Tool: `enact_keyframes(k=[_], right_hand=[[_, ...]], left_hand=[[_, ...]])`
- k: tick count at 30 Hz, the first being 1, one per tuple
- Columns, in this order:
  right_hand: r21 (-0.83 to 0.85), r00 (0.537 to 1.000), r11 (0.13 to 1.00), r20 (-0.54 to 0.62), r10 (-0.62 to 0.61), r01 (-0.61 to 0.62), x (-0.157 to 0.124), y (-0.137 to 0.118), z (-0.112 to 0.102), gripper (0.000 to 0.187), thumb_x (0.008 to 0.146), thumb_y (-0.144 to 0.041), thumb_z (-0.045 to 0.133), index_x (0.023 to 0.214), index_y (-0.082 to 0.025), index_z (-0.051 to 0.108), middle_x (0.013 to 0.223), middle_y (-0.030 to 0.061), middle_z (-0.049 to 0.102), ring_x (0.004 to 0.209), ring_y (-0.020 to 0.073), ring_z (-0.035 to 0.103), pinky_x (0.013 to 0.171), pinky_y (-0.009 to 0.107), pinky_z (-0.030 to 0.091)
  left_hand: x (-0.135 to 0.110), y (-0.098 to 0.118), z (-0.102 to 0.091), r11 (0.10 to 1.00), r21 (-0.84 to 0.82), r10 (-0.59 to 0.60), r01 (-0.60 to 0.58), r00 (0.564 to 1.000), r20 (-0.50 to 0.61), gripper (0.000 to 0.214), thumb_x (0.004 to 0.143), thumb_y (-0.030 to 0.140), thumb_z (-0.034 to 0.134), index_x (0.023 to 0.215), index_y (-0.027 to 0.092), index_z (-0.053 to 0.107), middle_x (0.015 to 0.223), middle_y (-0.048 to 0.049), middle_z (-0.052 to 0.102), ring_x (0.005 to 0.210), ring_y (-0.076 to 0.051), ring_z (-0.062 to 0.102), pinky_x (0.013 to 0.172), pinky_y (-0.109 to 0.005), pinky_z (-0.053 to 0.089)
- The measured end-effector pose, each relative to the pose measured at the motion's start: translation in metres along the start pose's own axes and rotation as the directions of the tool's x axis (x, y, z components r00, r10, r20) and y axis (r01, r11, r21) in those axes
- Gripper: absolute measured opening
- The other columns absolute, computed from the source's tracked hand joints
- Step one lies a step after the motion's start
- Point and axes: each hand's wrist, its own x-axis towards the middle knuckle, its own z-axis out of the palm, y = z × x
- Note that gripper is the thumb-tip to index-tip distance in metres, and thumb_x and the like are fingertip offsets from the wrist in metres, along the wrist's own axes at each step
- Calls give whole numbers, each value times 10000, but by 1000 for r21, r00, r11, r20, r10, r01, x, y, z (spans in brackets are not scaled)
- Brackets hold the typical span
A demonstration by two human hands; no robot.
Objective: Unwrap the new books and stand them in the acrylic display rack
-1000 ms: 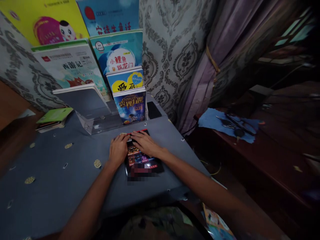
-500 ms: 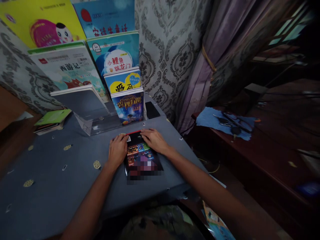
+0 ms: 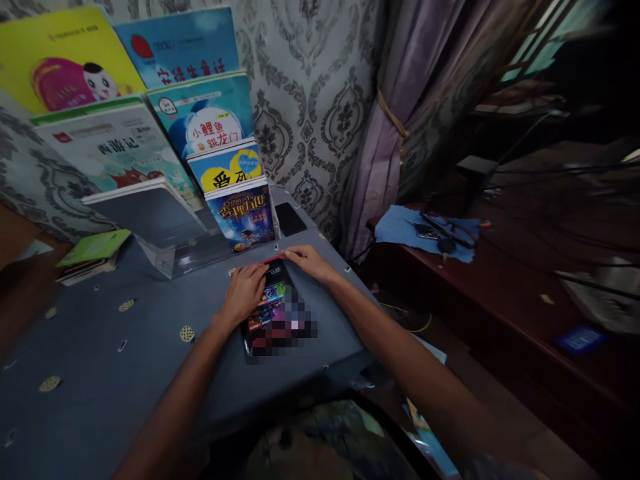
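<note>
A dark book [image 3: 273, 317] with small colourful pictures on its cover lies on the grey tablecloth in front of me; part of it is blurred into blocks. Across its upper left part rests my left hand [image 3: 245, 293], fingers stretched out flat and covering some of the cover. My right hand [image 3: 307, 262] is at the top right corner of the book, with thumb and fingertips closed on the red-edged top. Just beyond the hands, a clear book stand [image 3: 175, 263] holds several picture books, among them a blue book with gold lettering [image 3: 243, 217].
A small stack of books with a green one [image 3: 95, 247] on top sits at the left. Behind the stand lies a black flat object [image 3: 291, 219]. To the right, a dark red table [image 3: 480, 293] bears a blue cloth [image 3: 395, 227] with glasses on it.
My right hand has drawn off the cover to the top right corner of the book. My left hand has slid farther over the cover. The whole view has shifted slightly.
</note>
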Motion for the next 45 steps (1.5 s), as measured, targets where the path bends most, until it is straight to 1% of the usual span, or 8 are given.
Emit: enact_keyframes(k=[5,12,16,21,26,36,41,45], right_hand=[[53,1000,999,12,2,-2,0,0,1,396,915,-500,591,943,-150,772,968,76,789,976,247,709,930,403,537],[-199,996,977,61,-68,78,-2,-7,-1,381,981,-444,524,926,-152,763,872,45,772,835,205,661,787,298,494],[-271,993,957,91,-80,102,-5,-11,-3,376,1002,-420,492,934,-159,755,841,30,754,785,183,626,765,282,457],[-291,991,950,103,-83,109,-7,-15,-4,376,1010,-395,473,924,-154,748,820,24,738,765,174,602,747,274,428],[-297,990,949,112,-80,111,-8,-17,-4,376,1009,-369,466,893,-142,742,783,17,717,729,161,573,704,262,395],[-320,987,938,126,-98,134,-7,-20,-4,374,986,-338,442,789,-143,692,705,-4,629,695,150,508,643,259,329],[-332,990,935,108,-93,125,-7,-20,-4,385,980,-359,437,718,-157,635,646,-27,538,659,137,458,615,259,294],[-316,989,940,112,-98,129,-8,-20,-4,377,977,-353,437,724,-160,641,652,-26,533,663,139,454,629,266,304]], left_hand=[[18,5,13,993,-48,111,-108,992,61,373,1017,283,440,1340,173,592,1423,-114,601,1343,-233,525,1136,-439,389],[24,6,13,993,-24,116,-114,988,100,403,1030,338,417,1374,204,576,1456,-120,575,1360,-236,514,1135,-462,384],[25,8,13,995,-10,101,-100,987,122,401,1023,337,435,1374,204,577,1461,-117,569,1356,-254,512,1143,-491,375],[23,9,11,995,-47,93,-88,988,124,388,1020,309,441,1365,210,588,1465,-110,567,1379,-253,493,1158,-516,365],[17,5,10,982,-106,167,-155,980,110,358,1018,302,442,1309,232,637,1429,-94,601,1360,-235,518,1179,-527,341],[15,12,8,981,-8,192,-192,976,101,352,1005,271,456,1294,218,650,1394,-107,624,1305,-260,556,1115,-490,411],[8,16,4,967,-41,255,-252,959,122,350,1002,278,464,1289,224,657,1393,-99,624,1319,-262,537,1124,-489,406],[7,20,1,965,-34,263,-261,954,140,348,1004,291,465,1288,227,657,1385,-91,626,1315,-262,538,1120,-479,414]])
